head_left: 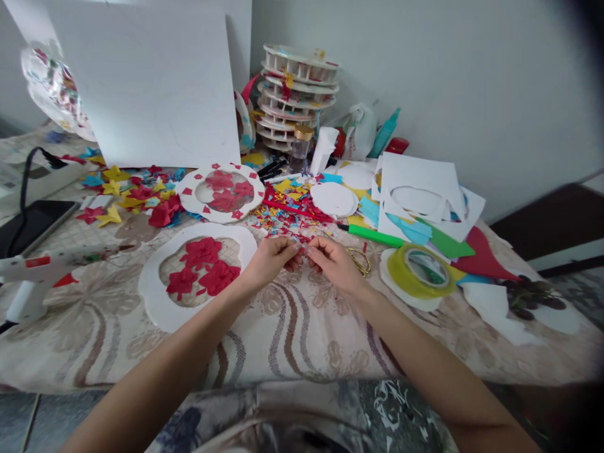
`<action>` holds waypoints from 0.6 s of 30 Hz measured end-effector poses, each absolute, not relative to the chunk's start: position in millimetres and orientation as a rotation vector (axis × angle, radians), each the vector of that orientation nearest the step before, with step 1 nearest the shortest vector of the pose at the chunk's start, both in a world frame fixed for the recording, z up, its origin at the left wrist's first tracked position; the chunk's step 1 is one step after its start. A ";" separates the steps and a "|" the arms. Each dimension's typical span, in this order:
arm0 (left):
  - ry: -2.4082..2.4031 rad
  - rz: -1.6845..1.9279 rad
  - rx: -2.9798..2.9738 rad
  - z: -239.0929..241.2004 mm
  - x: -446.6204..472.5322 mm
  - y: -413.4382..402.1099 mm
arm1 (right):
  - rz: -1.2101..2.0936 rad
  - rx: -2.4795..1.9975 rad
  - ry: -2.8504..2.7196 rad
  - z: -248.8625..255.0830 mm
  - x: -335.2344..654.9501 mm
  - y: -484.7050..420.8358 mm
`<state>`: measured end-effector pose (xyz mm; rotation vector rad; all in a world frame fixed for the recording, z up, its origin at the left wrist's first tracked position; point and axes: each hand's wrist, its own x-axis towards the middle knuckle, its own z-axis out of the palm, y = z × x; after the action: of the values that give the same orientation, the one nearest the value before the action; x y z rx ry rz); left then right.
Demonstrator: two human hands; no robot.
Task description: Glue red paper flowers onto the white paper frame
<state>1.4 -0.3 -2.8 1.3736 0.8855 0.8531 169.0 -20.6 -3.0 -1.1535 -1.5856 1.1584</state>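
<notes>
My left hand point(278, 257) and my right hand point(331, 259) meet over the table's middle, fingertips almost touching. Both are closed in a pinch. A hint of red shows between them, too small to make out. Just behind them lies a heap of red, yellow and blue scraps point(292, 211). Left of my left hand is a white scalloped foam ring point(155, 277) with several red foam flowers point(202, 264) inside its opening. Gold-handled scissors point(361, 261) lie beside my right hand, partly hidden by it.
A red-dotted white ring point(184, 192) lies behind the scalloped one. To the left are a glue gun point(42, 264) and a phone point(35, 229). Yellow tape point(410, 277), a green marker point(375, 235) and cut sheets point(419, 182) lie right. A tiered stand point(297, 94) rises behind.
</notes>
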 end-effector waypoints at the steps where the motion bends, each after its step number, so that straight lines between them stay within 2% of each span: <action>1: 0.880 0.847 1.357 -2.7 1.4 -0.3 | 1.150 -1.153 -1.583 -2.9 169.0 -20.3; 18: 0.853 0.804 1.331 0.1 0.5 -0.4 | 1.208 -1.177 -1.558 -6.5 169.0 -17.6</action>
<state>0.5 -0.4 0.1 1.3310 0.8525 0.8044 169.0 -17.6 -6.5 -1.1774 -1.5581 1.2081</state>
